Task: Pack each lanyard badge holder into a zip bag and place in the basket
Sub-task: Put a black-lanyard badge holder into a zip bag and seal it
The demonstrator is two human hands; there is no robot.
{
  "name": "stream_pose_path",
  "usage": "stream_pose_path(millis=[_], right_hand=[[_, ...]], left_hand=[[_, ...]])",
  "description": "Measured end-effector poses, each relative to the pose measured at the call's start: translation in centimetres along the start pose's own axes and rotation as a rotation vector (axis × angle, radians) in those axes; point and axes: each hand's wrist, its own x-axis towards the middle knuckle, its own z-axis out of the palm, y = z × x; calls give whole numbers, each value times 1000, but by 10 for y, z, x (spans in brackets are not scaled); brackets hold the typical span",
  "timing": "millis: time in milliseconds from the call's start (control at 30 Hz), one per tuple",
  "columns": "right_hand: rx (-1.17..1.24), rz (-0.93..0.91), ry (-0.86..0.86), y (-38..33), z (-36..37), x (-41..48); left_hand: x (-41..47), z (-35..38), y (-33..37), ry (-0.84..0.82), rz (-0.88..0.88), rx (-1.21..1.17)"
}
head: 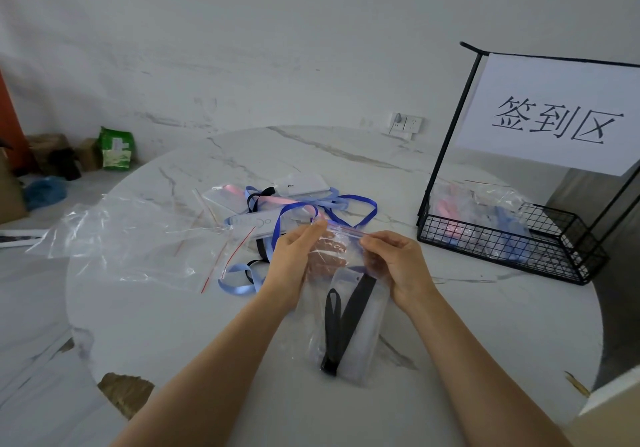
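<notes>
A clear zip bag [341, 322] hangs between my hands above the round marble table [166, 325]. Inside it lies a badge holder with a black lanyard [346, 318]. My left hand [298, 259] pinches the left end of the bag's red-lined zip strip, and my right hand [398, 266] pinches the right end. Beyond my hands lies a pile of loose badge holders with blue, pink and black lanyards [294, 204]. The black wire basket [502, 242] stands at the right and holds several packed bags.
A large crumpled clear plastic bag [131, 238] with spare zip bags lies on the table's left. A white paper sign [554, 114] hangs on the basket's tall frame. Boxes and a green packet [116, 148] sit on the floor at far left.
</notes>
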Motion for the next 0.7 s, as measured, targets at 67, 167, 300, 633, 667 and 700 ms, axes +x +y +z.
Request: stream_pose_path(millis=[67,167,300,633,667,700], right_hand=[[-47,1,-12,1,0,1],[-144,-17,-29,-1,3,-2],[-250,-64,-47,-5,4,-8],[-263,-74,-93,-9,6,-14],[-267,-77,-87,-9,7,-14],[-271,-78,-81,-9,7,-14]], left_hand=[[0,0,0,-36,-8,47],[1,-1,0,-49,-33,144],[3,-1,-1,-25,-18,306],[3,0,-4,-25,49,353],[3,0,-4,-26,51,359],[4,0,-4,-26,54,366]])
